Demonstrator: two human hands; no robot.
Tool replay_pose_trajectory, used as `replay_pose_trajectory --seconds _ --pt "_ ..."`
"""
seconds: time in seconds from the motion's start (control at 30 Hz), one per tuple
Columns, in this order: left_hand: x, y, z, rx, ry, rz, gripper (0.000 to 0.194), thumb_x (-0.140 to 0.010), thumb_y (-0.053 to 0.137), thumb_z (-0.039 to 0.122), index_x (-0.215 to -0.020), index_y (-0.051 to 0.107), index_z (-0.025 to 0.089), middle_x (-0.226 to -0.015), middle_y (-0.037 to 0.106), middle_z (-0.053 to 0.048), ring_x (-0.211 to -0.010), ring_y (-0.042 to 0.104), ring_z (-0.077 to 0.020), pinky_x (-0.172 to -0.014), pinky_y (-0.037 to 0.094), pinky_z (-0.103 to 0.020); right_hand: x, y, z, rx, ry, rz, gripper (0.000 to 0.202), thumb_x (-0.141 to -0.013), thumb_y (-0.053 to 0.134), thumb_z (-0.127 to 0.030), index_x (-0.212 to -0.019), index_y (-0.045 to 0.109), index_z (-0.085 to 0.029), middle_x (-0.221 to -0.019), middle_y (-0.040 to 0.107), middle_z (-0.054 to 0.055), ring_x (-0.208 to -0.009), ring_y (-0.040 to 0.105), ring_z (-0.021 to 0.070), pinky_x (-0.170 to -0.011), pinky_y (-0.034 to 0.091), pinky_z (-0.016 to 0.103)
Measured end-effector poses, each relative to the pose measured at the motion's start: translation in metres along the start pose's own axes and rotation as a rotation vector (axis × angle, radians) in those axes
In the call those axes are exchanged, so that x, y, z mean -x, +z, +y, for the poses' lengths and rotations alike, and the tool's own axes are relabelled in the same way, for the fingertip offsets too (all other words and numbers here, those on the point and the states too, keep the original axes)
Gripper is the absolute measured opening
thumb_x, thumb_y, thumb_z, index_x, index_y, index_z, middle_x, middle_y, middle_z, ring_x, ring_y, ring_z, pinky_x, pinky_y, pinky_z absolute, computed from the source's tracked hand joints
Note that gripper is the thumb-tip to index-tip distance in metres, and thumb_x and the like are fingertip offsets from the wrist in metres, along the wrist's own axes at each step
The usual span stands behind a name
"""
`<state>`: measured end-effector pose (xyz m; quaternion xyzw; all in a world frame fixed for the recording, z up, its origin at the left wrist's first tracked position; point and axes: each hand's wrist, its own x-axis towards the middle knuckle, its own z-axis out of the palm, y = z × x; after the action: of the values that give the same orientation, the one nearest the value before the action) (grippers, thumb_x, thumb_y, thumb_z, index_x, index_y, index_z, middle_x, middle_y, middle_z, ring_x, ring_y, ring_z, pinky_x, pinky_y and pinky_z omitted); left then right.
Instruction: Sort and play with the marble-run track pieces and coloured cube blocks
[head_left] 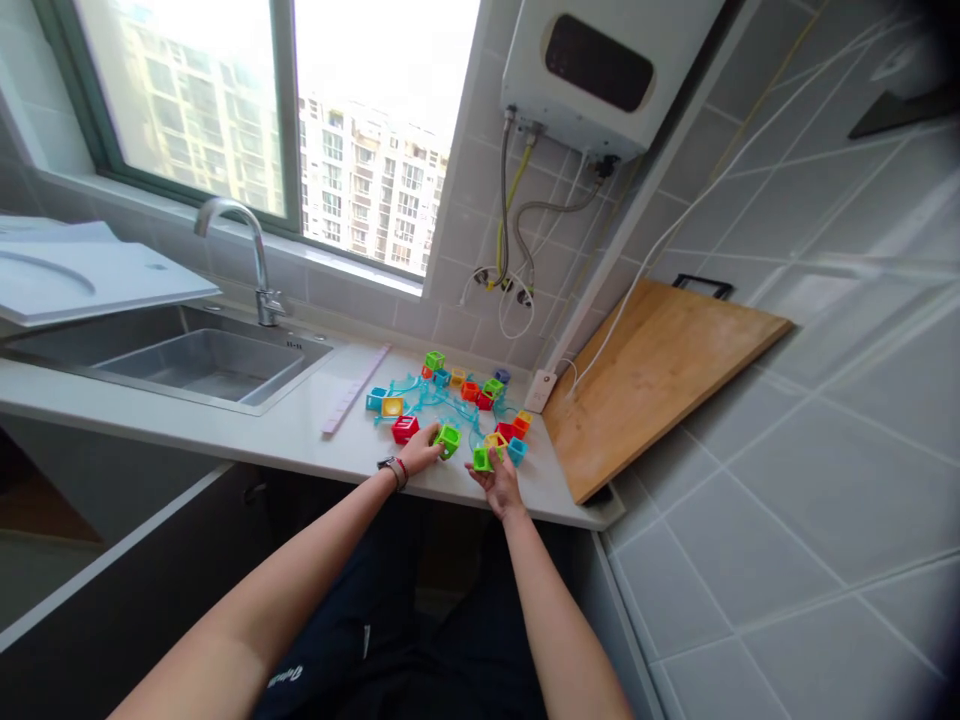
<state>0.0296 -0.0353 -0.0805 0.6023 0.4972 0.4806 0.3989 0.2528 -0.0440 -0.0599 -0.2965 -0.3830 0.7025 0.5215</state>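
Observation:
My left hand (421, 450) holds a green cube (448, 441) near the counter's front edge. To its right, my right hand (499, 484) has its fingers around another green cube (481, 459). A yellow piece (495, 441) and a blue cube (517, 451) are close beside that cube; whether they are joined to it I cannot tell. A red cube (405, 429) lies just left of my left hand, with a yellow cube (392, 406) and a blue cube (376, 399) behind it. Clear blue track pieces (442, 400) and several more coloured cubes lie farther back.
A pale strip (356, 390) lies on the white counter (292, 436) left of the cubes. Farther left are a sink (217, 365) and faucet (259, 260). A wooden board (660, 370) leans on the right wall, beside a white socket box (540, 390).

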Motion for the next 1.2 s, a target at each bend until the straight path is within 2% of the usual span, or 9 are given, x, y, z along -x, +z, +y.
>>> replay_pose_trajectory --seconds 0.1,0.2,0.33,0.5,0.57,0.67,0.8,1.0,1.2 --pt "0.002 0.000 0.003 0.010 0.005 -0.003 0.034 -0.098 0.063 0.035 -0.126 0.061 0.015 -0.119 0.066 -0.009 -0.097 0.068 -0.0206 -0.083 0.060 -0.040 0.001 0.001 0.000 -0.010 -0.009 -0.001 0.054 -0.074 0.086 -0.049 -0.118 0.061 -0.029 -0.096 0.072 -0.002 -0.078 0.075 0.0178 -0.067 0.062 0.030" --pt "0.003 0.000 0.005 0.010 0.003 0.003 0.034 -0.098 0.063 0.035 -0.125 0.061 0.015 -0.117 0.066 -0.009 -0.095 0.068 -0.0200 -0.081 0.060 -0.039 0.001 0.001 0.001 -0.017 -0.009 0.019 0.046 -0.079 0.080 -0.053 -0.113 0.066 -0.025 -0.093 0.073 0.001 -0.077 0.072 0.0165 -0.065 0.059 0.027" --pt "0.003 0.001 0.006 0.006 -0.007 0.015 0.032 -0.099 0.062 0.036 -0.123 0.062 0.015 -0.111 0.067 -0.008 -0.088 0.068 -0.0176 -0.075 0.060 -0.035 0.000 0.001 0.002 -0.026 -0.016 0.056 0.041 -0.084 0.069 -0.061 -0.099 0.065 -0.023 -0.079 0.069 -0.001 -0.058 0.063 0.0121 -0.049 0.049 0.022" --pt "0.003 0.002 0.008 0.003 0.016 0.011 0.030 -0.099 0.061 0.037 -0.118 0.063 0.014 -0.098 0.068 -0.005 -0.076 0.066 -0.0142 -0.067 0.059 -0.030 0.000 0.001 0.002 -0.045 -0.010 0.049 0.041 -0.086 0.063 -0.063 -0.086 0.057 -0.023 -0.056 0.051 -0.009 -0.036 0.038 0.0057 -0.035 0.028 0.018" --pt "0.004 0.002 0.009 -0.002 0.029 0.010 0.030 -0.100 0.061 0.039 -0.116 0.063 0.014 -0.094 0.068 -0.004 -0.073 0.066 -0.0135 -0.065 0.058 -0.029 0.000 0.002 0.002 -0.053 -0.024 0.055 0.037 -0.085 0.067 -0.059 -0.092 0.057 -0.024 -0.063 0.058 -0.008 -0.039 0.044 0.0056 -0.037 0.032 0.017" --pt "0.005 0.002 0.011 -0.012 0.048 0.012 0.031 -0.099 0.061 0.041 -0.115 0.063 0.014 -0.090 0.068 -0.003 -0.071 0.066 -0.0134 -0.063 0.056 -0.028 0.000 0.002 0.003 -0.047 -0.041 0.054 0.039 -0.081 0.074 -0.051 -0.106 0.056 -0.027 -0.084 0.069 -0.004 -0.054 0.062 0.0090 -0.050 0.048 0.020" --pt "0.006 0.002 0.012 -0.020 0.062 0.016 0.034 -0.097 0.062 0.042 -0.117 0.063 0.014 -0.090 0.068 -0.003 -0.071 0.066 -0.0137 -0.061 0.055 -0.027 0.001 0.002 0.004 -0.019 -0.052 0.040 0.045 -0.077 0.081 -0.045 -0.108 0.053 -0.028 -0.091 0.072 -0.002 -0.071 0.073 0.0164 -0.065 0.058 0.028" --pt "0.006 0.002 0.013 -0.027 0.058 0.017 0.035 -0.095 0.064 0.042 -0.116 0.063 0.014 -0.085 0.068 -0.002 -0.070 0.067 -0.0146 -0.059 0.053 -0.027 0.002 0.003 0.003 0.007 -0.103 0.058 0.049 -0.075 0.084 -0.044 -0.114 0.057 -0.030 -0.109 0.071 -0.001 -0.095 0.072 0.0167 -0.078 0.059 0.029" --pt "0.008 0.003 0.016 -0.070 0.050 0.023 0.029 -0.098 0.062 0.039 -0.113 0.064 0.014 -0.091 0.068 -0.003 -0.074 0.066 -0.0144 -0.066 0.057 -0.029 0.000 0.001 0.005 0.036 -0.117 0.053 0.048 -0.076 0.081 -0.052 -0.113 0.063 -0.025 -0.103 0.072 0.003 -0.089 0.069 0.0160 -0.070 0.055 0.024"
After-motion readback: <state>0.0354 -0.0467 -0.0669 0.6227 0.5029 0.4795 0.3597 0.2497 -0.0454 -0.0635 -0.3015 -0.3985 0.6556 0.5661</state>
